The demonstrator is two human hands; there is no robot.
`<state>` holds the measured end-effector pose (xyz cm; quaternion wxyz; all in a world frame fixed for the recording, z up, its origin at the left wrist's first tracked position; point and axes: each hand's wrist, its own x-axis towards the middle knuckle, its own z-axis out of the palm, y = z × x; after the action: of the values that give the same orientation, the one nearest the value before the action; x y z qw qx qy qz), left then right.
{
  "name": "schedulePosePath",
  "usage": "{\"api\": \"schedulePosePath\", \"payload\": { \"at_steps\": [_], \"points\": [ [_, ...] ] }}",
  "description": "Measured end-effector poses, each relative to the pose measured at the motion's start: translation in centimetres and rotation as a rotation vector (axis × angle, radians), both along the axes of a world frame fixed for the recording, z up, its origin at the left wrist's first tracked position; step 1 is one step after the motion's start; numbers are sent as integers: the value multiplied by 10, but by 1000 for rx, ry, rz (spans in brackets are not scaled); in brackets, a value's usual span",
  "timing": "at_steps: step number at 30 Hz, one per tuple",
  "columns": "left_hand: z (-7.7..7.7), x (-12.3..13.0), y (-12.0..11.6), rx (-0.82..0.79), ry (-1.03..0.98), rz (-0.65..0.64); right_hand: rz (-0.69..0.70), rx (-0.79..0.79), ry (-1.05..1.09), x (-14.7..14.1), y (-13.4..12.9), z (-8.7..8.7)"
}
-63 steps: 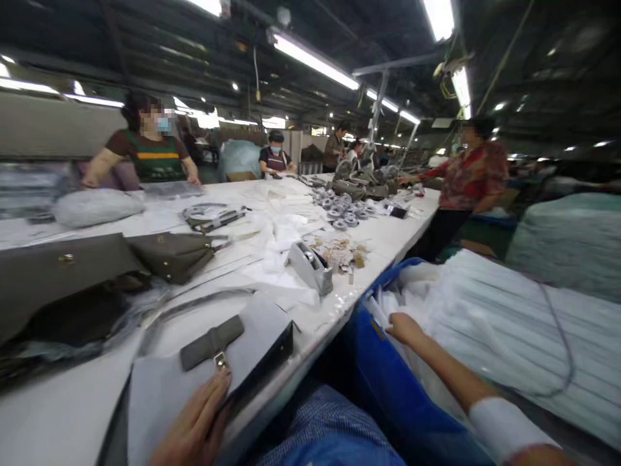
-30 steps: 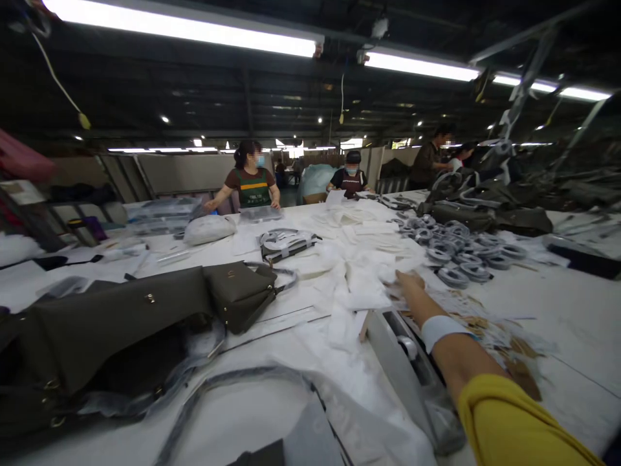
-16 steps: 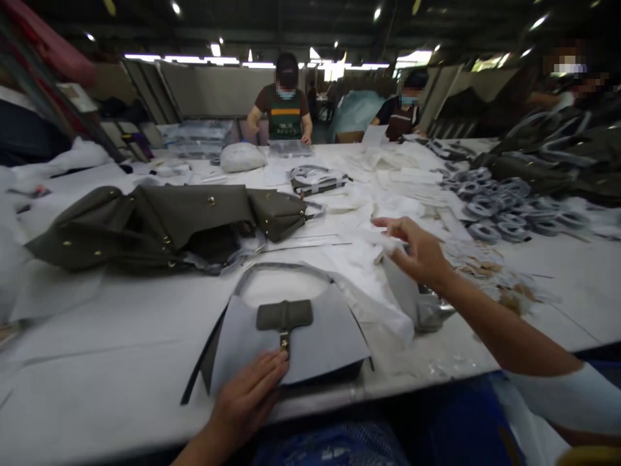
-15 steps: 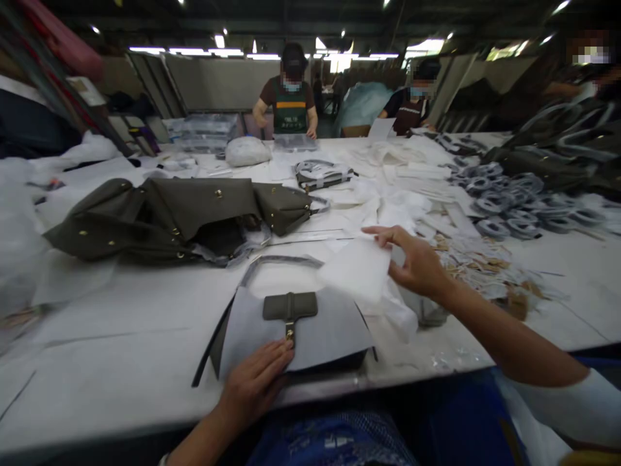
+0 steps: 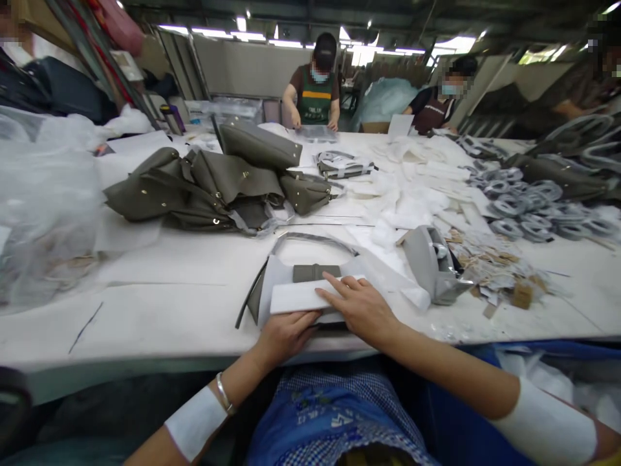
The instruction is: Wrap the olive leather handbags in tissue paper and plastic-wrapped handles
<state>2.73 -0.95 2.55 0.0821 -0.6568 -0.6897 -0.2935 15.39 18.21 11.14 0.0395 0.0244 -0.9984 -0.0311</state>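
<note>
An olive handbag (image 5: 255, 303) lies in front of me on the table, its front under a pale grey wrap and its handle (image 5: 310, 236) arched away from me. Across its olive flap tab (image 5: 305, 273) lies a folded white foam sheet (image 5: 291, 298). My left hand (image 5: 287, 333) has its fingers together against the sheet's near edge, the fingertips partly hidden. From the right, my right hand (image 5: 365, 309) grips the sheet's right end, index finger and thumb on top. The sheet hides the bag's clasp.
More olive bags (image 5: 233, 175) are heaped behind to the left. A grey wrapped piece (image 5: 425, 262) stands at right, beside loose tags and cords (image 5: 504, 265). Grey wrapped handles (image 5: 528, 194) are piled further right. Clear plastic (image 5: 43, 207) lies left. Two people (image 5: 315, 97) work across the table.
My right hand has brought the white sheet down onto the bag's front, over the clasp. My left hand stays at the bag's near side. Another olive bag has appeared on the heap.
</note>
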Motion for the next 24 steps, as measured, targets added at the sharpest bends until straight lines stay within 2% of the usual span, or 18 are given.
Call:
{"api": "schedulePosePath", "payload": {
  "at_steps": [4,10,14,17,19,21,24],
  "points": [
    [-1,0,-1,-8,2,8,42,-46,-65,2,1,-2],
    [-5,0,-1,-8,25,-3,99,-179,-125,10,7,-17],
    [10,6,-5,67,22,-32,75,-222,-131,14,8,-24],
    [26,13,-7,217,10,-54,76,-276,-133,15,8,-29],
    [32,14,-2,239,75,-22,59,-318,-127,16,7,-30],
    [31,14,7,164,180,50,34,-378,-108,15,7,-27],
    [19,10,21,87,336,132,77,-522,-137,11,18,-9]
  ]
}}
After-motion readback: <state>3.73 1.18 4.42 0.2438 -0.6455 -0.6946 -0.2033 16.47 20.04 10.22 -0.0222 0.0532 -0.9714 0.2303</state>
